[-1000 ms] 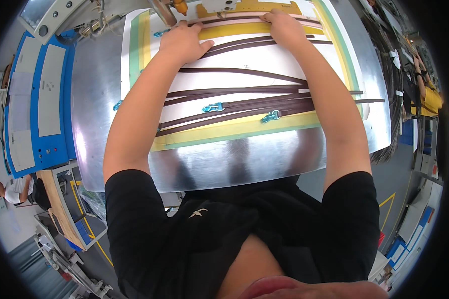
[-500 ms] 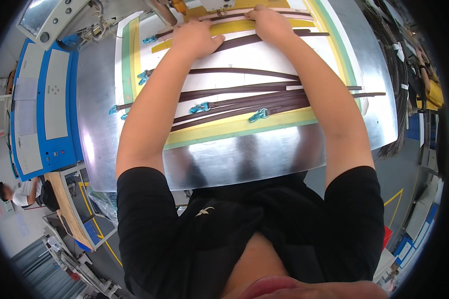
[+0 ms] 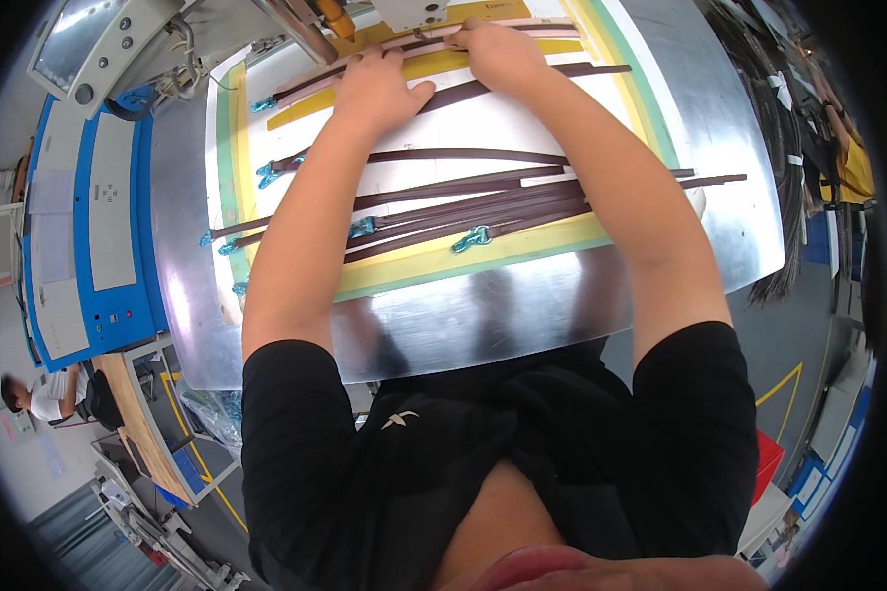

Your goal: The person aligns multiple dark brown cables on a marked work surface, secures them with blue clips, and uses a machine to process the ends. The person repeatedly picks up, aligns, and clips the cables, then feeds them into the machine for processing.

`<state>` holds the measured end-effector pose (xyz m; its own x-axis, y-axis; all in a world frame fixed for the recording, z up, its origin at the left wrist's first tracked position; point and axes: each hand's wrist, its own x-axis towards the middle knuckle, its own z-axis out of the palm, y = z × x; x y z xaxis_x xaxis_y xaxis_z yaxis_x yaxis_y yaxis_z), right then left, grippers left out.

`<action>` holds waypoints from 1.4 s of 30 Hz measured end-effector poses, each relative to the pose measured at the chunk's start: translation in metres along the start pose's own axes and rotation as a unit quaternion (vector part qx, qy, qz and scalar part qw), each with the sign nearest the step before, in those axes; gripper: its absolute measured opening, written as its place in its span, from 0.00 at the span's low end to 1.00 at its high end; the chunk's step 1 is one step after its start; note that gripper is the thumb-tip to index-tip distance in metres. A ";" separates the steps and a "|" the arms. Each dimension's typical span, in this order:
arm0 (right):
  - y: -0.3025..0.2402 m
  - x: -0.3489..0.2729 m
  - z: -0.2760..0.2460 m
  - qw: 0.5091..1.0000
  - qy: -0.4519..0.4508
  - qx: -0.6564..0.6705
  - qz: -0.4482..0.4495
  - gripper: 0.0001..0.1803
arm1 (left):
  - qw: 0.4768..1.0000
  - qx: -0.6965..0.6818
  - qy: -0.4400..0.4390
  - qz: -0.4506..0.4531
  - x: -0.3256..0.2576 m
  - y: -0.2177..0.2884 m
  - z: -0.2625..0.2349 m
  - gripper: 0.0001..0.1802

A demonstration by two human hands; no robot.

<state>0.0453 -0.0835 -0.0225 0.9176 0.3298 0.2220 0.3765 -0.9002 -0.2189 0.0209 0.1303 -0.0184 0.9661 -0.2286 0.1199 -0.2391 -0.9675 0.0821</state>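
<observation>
Nearest: bare stretch of shiny metal tabletop [image 3: 522,315]; on it a white sheet [image 3: 483,128] bordered with yellow and green bands. Near part of the sheet: several long, flat, dark brown straps [image 3: 532,212] lying roughly left to right, close together. Blue-wrapped metal clip [image 3: 471,238] at a strap end near the middle, a second blue-wrapped clip [image 3: 362,227] just left of it, partly behind the left forearm; more blue at the left ends. Farther in, a single thin brown strap [image 3: 463,155], then a pair running under the right forearm. Far side: a flat mustard-yellow plate [image 3: 296,110], and along it the worked brown strap [image 3: 310,84], laid on a pale pink strip, its blue clip [image 3: 263,103] at far left. Left hand [image 3: 379,89] on it, grip loosely open, thumb spread aside; right hand [image 3: 498,54] to the right, fingertips at the strap, cannot tell whether its grip pinches. Farthest: white machine head [image 3: 411,12], orange-yellow fitting [image 3: 335,18] to its left.
</observation>
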 end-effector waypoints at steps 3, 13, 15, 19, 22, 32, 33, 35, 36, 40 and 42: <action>0.010 -0.004 -0.002 1.000 0.008 0.007 0.009 0.25 | 1.000 -0.002 0.015 0.007 -0.002 0.001 0.000 0.40; 0.077 -0.028 -0.028 0.997 0.012 -0.042 0.060 0.27 | 1.000 -0.002 -0.002 0.001 0.006 0.018 0.003 0.40; 0.093 -0.031 -0.033 0.995 0.004 -0.049 0.084 0.26 | 1.000 0.002 -0.004 0.001 0.007 0.021 0.003 0.39; 0.116 -0.038 -0.042 0.994 -0.001 -0.050 0.101 0.25 | 1.000 -0.002 0.011 -0.008 0.005 0.029 0.004 0.39; 0.120 -0.039 -0.044 0.993 -0.011 -0.062 0.096 0.25 | 1.000 -0.001 0.007 -0.028 0.004 0.039 0.000 0.38; 0.115 -0.036 -0.039 0.994 -0.024 -0.087 0.069 0.27 | 0.999 0.012 0.009 -0.038 0.012 0.077 0.005 0.38; 0.114 -0.036 -0.037 0.994 -0.021 -0.089 0.065 0.27 | 0.999 0.004 0.001 -0.038 0.013 0.080 0.004 0.38; 0.113 -0.035 -0.035 0.994 -0.016 -0.093 0.053 0.26 | 0.999 -0.013 -0.013 -0.039 0.021 0.079 0.006 0.37; 0.112 -0.033 -0.034 0.994 -0.013 -0.094 0.045 0.26 | 0.999 -0.037 -0.010 -0.030 0.035 0.066 0.029 0.38; 0.116 -0.034 -0.029 0.994 -0.016 -0.100 0.036 0.26 | 0.995 -0.078 -0.063 -0.006 0.018 0.095 -0.022 0.35; 0.118 -0.033 -0.026 0.993 -0.020 -0.109 0.029 0.26 | 0.994 -0.091 -0.055 -0.004 0.012 0.098 -0.024 0.34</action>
<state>0.0567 -0.2080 -0.0309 0.9430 0.2822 0.1765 0.2898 -0.9569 -0.0182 0.0065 0.0350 0.0143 0.9702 -0.2419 0.0106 -0.2363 -0.9361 0.2605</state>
